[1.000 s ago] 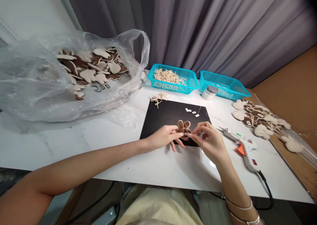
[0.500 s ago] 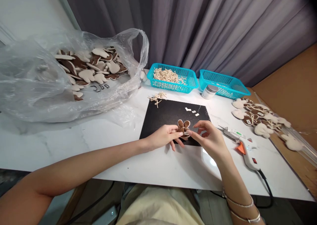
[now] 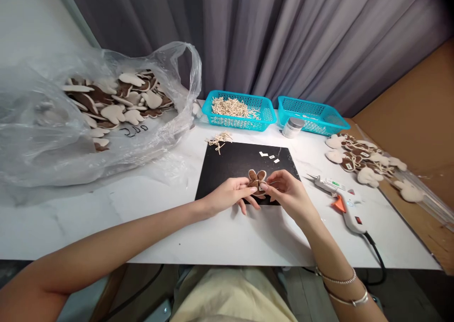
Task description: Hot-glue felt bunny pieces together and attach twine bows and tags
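Note:
A small brown felt bunny piece (image 3: 257, 183) with cream edges and two upright ears is held just over the black mat (image 3: 237, 159). My left hand (image 3: 229, 194) grips it from the left, thumb on the front, the other fingers stretched beneath. From the right, thumb and fingers of my right hand (image 3: 289, 194) close on the bunny's front, at a small white label (image 3: 260, 187) partly hidden by the fingertips. Several loose white labels (image 3: 272, 157) lie on the mat's upper right. Little cream cord bows (image 3: 219, 140) sit at the mat's back left corner.
On the left, a clear plastic bag (image 3: 152, 154) holds many felt bunnies. Behind the mat stand a blue basket (image 3: 232, 123) of cord bows, another blue basket (image 3: 321, 127) and a lidded jar (image 3: 292, 129). A corded glue gun (image 3: 349, 208) lies right, before piled bunnies (image 3: 369, 175).
My right hand has closed in on the bunny's front, its fingers now covering more of the label. The whole view has shifted slightly, so things appear further left.

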Available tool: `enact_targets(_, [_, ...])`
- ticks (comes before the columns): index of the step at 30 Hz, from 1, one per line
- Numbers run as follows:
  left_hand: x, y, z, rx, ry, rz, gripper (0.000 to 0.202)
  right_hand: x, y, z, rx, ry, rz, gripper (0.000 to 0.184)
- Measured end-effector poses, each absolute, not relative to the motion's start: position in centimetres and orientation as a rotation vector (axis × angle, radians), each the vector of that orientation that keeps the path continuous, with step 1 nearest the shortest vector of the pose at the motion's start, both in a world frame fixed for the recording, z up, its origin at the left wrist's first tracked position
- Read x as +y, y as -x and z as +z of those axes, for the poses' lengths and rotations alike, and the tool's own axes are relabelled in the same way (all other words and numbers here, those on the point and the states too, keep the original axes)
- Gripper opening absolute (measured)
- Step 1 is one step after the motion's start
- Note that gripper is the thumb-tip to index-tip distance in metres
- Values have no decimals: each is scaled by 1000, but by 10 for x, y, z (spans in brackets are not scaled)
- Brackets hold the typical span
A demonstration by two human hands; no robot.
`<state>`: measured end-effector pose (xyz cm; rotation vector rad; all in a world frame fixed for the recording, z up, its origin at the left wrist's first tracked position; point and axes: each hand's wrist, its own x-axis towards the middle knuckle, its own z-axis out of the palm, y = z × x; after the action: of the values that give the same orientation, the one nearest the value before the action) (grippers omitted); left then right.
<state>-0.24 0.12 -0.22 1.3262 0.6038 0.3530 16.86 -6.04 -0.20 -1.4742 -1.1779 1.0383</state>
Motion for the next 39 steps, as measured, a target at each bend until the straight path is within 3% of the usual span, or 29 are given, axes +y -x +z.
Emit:
enact_targets(22, [1,1,0,649,-1321,387,40,-62,-168,3,-1180,1353,1193,27])
enact_targets(39, [0,0,-2,671,-1360,400,24,-62,-167,2,-1125,1303,1274,25])
